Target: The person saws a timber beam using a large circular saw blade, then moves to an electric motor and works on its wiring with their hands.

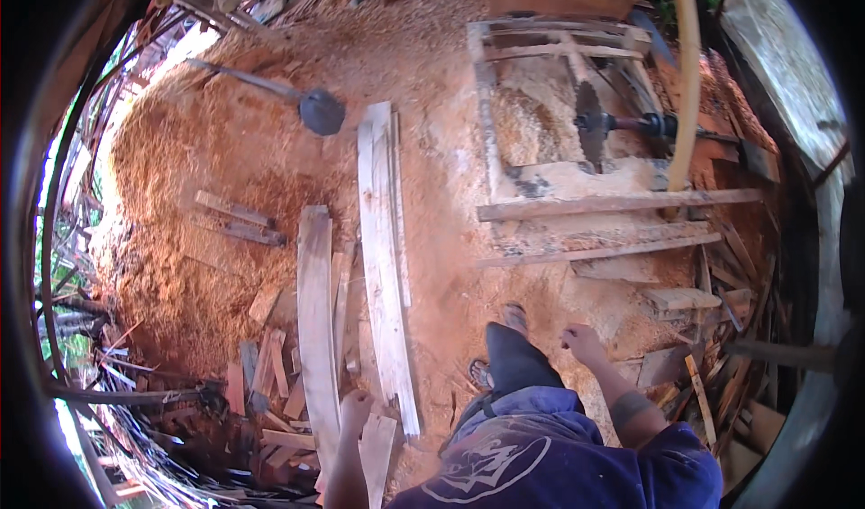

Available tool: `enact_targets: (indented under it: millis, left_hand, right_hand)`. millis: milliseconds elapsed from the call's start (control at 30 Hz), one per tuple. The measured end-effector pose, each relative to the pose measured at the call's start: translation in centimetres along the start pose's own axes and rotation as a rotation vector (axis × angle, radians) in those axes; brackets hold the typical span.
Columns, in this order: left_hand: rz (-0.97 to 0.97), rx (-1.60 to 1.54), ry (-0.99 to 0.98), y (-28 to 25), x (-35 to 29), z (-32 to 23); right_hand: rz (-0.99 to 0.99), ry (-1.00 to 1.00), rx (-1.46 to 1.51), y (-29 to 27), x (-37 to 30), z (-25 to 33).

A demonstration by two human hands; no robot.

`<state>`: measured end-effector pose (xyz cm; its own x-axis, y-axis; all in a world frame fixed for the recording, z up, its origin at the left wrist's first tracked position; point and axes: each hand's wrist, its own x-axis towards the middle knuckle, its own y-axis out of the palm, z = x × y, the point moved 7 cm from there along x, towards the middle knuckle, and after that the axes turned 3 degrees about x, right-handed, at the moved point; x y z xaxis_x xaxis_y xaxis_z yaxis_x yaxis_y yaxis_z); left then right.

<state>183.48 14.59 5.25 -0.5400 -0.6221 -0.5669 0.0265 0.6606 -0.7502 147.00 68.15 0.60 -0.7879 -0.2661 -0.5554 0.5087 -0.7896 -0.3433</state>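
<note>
1. head view: the left hand [356, 410] is at seven o'clock, over or just beside the right edge of the curved plank [315, 311]. its fingers look bent inward, but i cannot tell whether they pinch any wood.
2. the right hand [581, 340] is at four o'clock, well apart from the planks. its fingers look loosely curled with nothing seen between them; how tightly they press together i cannot tell. it is likely just hanging free.
3. the curved plank lies at eight o'clock. the long pale board [380, 221] lies near it, running from eleven o'clock down to just past six. both lie lengthwise, presumably to keep them apart from the loose scraps [270, 365] at eight o'clock.
4. at two o'clock a saw blade [590, 126] stands on edge on a shaft [644, 124], within a wooden frame [484, 104] that probably carries it. a beam [622, 204] lies along the frame's near side.
5. the curved plank is greyish brown and bowed, though the lens may add to that. the pale board is lighter, with dark marks and a narrow strip [400, 212] along its right edge.
</note>
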Motion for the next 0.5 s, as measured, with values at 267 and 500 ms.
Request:
enact_targets:
  millis: [267, 500]
  left_hand:
    - [-0.351, 0.032, 0.447, -23.3, 14.3, -30.9]
    - [-0.791, 0.115, 1.207, -49.4, 16.9, -58.9]
  right_hand:
    - [0.210, -0.215, -0.068, 13.3, 15.4, 24.1]
    - [-0.199, -0.961, -0.054, 1.2, 25.8, 67.8]
